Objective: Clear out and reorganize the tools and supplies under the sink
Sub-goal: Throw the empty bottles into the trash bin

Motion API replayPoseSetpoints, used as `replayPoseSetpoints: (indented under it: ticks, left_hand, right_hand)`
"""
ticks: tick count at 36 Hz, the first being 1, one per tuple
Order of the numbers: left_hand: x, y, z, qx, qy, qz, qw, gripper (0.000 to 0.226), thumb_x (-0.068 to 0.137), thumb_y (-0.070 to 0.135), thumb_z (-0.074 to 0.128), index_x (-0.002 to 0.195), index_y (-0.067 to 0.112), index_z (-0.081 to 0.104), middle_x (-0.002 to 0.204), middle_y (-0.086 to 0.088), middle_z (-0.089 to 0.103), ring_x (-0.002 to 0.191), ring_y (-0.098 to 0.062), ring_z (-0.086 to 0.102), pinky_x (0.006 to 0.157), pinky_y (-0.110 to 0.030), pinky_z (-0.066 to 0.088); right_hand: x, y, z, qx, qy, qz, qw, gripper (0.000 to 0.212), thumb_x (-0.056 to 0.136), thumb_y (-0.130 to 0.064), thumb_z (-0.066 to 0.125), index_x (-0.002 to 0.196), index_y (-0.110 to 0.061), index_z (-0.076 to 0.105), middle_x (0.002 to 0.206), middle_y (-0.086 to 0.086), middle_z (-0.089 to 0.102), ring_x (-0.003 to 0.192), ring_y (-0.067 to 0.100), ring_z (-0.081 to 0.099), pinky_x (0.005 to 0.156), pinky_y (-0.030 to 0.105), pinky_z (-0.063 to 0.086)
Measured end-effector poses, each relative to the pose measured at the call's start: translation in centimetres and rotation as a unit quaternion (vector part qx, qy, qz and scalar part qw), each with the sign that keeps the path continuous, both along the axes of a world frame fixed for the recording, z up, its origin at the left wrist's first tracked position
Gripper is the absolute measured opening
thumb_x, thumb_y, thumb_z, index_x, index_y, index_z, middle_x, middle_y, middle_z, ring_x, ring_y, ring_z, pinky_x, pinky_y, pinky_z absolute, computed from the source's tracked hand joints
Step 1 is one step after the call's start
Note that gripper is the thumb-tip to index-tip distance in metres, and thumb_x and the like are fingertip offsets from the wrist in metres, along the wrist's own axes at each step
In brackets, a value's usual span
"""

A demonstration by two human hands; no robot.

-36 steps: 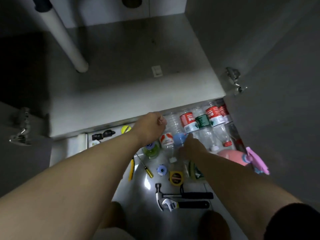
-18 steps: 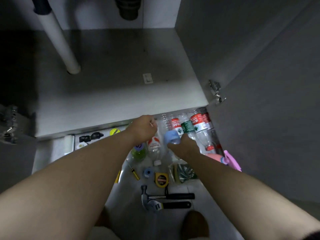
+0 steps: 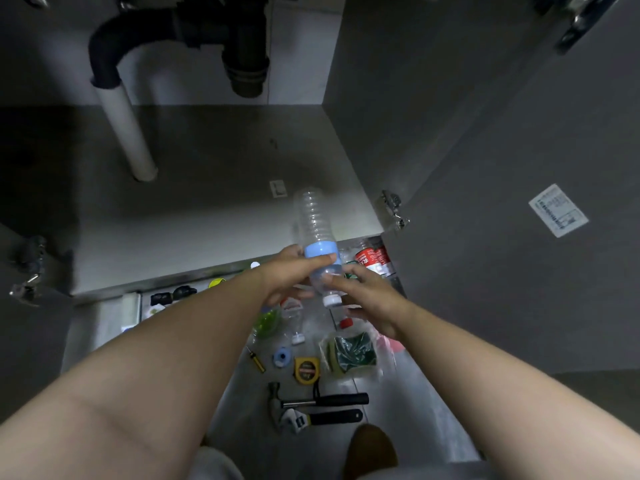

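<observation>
Clear ribbed bottle [image 3: 313,220] — blue-banded, white-capped

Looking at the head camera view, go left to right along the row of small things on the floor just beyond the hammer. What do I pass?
Yellow-handled screwdriver → small blue roll → yellow tape measure → bagged green sponges.
</observation>
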State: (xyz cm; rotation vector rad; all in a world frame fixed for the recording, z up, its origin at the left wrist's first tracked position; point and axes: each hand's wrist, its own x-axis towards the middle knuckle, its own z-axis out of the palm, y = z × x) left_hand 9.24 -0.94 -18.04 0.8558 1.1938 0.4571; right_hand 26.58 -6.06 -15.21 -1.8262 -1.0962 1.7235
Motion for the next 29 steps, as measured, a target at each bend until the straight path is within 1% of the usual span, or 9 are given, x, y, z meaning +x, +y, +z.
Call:
replayPoseSetpoints:
  ticks: [3, 7, 10, 12, 16, 20, 23, 26, 29]
  left_hand:
    - [-0.7, 0.3, 0.3, 0.017, 0.008, 0.063, 0.998, 0.055, 0.079, 0.045, 0.082, 0.123, 0.027, 0.054, 0.111, -0.006, 0.075, 0.09, -0.024, 0.078, 0.084, -0.045, 0.063]
    - [-1.9, 0.7, 0.2, 0.019, 0.026, 0.135, 0.99, 0.052, 0.083, 0.042, 0.079, 0.123, 0.026, 0.05, 0.11, -0.01, 0.071, 0.094, -0.029, 0.075, 0.085, -0.048, 0.06]
    - [-2.1, 1.0, -0.3, 0.011, 0.026, 0.165, 0.986, 0.052, 0.085, 0.037, 0.078, 0.126, 0.024, 0.048, 0.108, -0.008, 0.068, 0.081, -0.021, 0.071, 0.079, -0.042, 0.062]
    - [-1.8, 1.2, -0.5, 0.002, 0.021, 0.18, 0.983, 0.054, 0.085, 0.036, 0.079, 0.128, 0.023, 0.048, 0.11, -0.009, 0.067, 0.084, -0.023, 0.072, 0.082, -0.047, 0.063]
    - [-1.1, 1.6, -1.3, -0.01, 0.021, 0.18, 0.983, 0.056, 0.085, 0.039, 0.079, 0.13, 0.022, 0.049, 0.111, -0.01, 0.067, 0.092, -0.027, 0.073, 0.085, -0.049, 0.062]
    - [-0.7, 1.7, -2.7, -0.021, 0.017, 0.175, 0.984, 0.054, 0.086, 0.037, 0.079, 0.129, 0.02, 0.05, 0.108, -0.011, 0.069, 0.084, -0.023, 0.071, 0.075, -0.038, 0.062]
    - [-0.7, 1.8, -3.6, -0.038, 0.007, 0.18, 0.983, 0.052, 0.087, 0.034, 0.08, 0.128, 0.017, 0.054, 0.115, -0.014, 0.069, 0.085, -0.023, 0.07, 0.08, -0.042, 0.062]
    - [-1.0, 2.0, -4.3, -0.049, -0.005, 0.188, 0.981, 0.053, 0.087, 0.033, 0.08, 0.13, 0.015, 0.054, 0.118, -0.015, 0.07, 0.096, -0.028, 0.074, 0.084, -0.049, 0.062]
    - [-1.1, 2.2, -4.6, -0.057, -0.005, 0.192, 0.98, 0.055, 0.087, 0.033, 0.081, 0.131, 0.015, 0.054, 0.119, -0.015, 0.07, 0.103, -0.032, 0.073, 0.087, -0.052, 0.061]
  right_hand:
    - [-0.2, 0.3, -0.9, -0.011, 0.002, -0.002, 1.0, 0.036, 0.086, -0.05, 0.073, 0.117, -0.032, 0.066, 0.11, -0.003, 0.075, 0.103, 0.019, 0.071, 0.095, 0.039, 0.051]
    - [0.3, 1.1, -4.0, -0.021, -0.178, 0.036, 0.983, 0.023, 0.094, -0.028, 0.065, 0.113, -0.016, 0.063, 0.117, 0.01, 0.066, 0.105, 0.027, 0.064, 0.098, 0.045, 0.053]
    - [0.9, 1.6, -6.7, -0.04, -0.275, 0.097, 0.956, 0.04, 0.091, -0.022, 0.067, 0.128, -0.012, 0.055, 0.129, 0.014, 0.059, 0.11, 0.028, 0.062, 0.097, 0.04, 0.052]
    - [1.2, 2.0, -8.1, -0.045, -0.309, 0.118, 0.943, 0.058, 0.09, -0.023, 0.069, 0.141, -0.01, 0.046, 0.138, 0.017, 0.052, 0.119, 0.031, 0.058, 0.101, 0.041, 0.05]
    - [1.3, 3.6, -11.6, -0.048, -0.353, 0.111, 0.928, 0.075, 0.087, -0.028, 0.074, 0.146, -0.007, 0.034, 0.137, 0.018, 0.049, 0.12, 0.032, 0.056, 0.101, 0.042, 0.051]
    - [0.8, 4.9, -15.4, -0.052, -0.383, 0.093, 0.917, 0.081, 0.085, -0.035, 0.076, 0.145, -0.006, 0.03, 0.132, 0.016, 0.054, 0.119, 0.032, 0.058, 0.101, 0.043, 0.052]
    - [0.6, 5.3, -18.1, -0.053, -0.394, 0.048, 0.916, 0.087, 0.082, -0.039, 0.079, 0.145, -0.008, 0.028, 0.127, 0.014, 0.058, 0.116, 0.033, 0.06, 0.099, 0.046, 0.053]
    - [0.4, 5.5, -20.3, -0.05, -0.407, 0.041, 0.911, 0.1, 0.08, -0.043, 0.079, 0.152, -0.009, 0.017, 0.125, 0.015, 0.06, 0.115, 0.035, 0.061, 0.098, 0.048, 0.052]
    - [0.0, 5.5, -21.5, -0.039, -0.435, 0.032, 0.899, 0.097, 0.08, -0.039, 0.079, 0.151, -0.009, 0.019, 0.117, 0.014, 0.063, 0.107, 0.034, 0.064, 0.095, 0.048, 0.053]
